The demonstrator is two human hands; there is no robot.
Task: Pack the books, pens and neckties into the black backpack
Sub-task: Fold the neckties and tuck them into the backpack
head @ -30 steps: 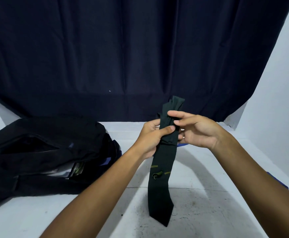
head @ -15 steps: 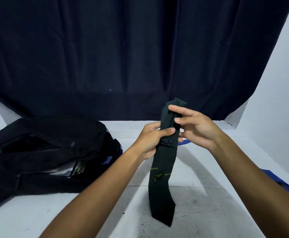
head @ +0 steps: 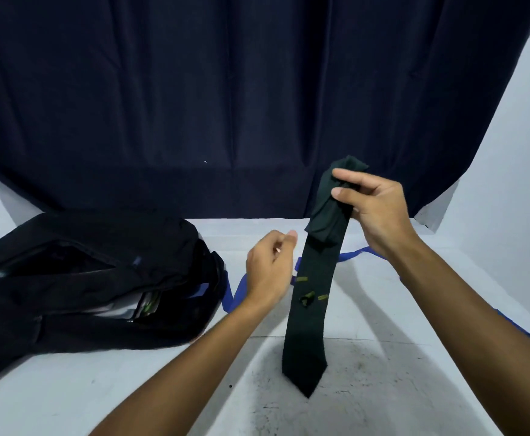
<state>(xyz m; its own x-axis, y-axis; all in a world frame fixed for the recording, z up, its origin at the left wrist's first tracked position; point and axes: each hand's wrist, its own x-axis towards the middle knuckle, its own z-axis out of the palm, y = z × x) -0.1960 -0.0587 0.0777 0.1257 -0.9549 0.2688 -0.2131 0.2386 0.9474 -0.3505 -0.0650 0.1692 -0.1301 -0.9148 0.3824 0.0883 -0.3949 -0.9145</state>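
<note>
The right hand [head: 380, 212] pinches the folded top of the dark green necktie [head: 312, 297], whose pointed tip hangs just above the white desk [head: 100, 388]. The left hand [head: 270, 272], which gripped the tie half a second ago, has let go and hovers beside it, fingers loosely curled and empty. The black backpack [head: 84, 278] lies open at left, books showing inside; no writing is legible.

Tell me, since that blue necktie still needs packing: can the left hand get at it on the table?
Probably yes: the left hand holds nothing and hovers just above the blue necktie, nothing between them.
</note>
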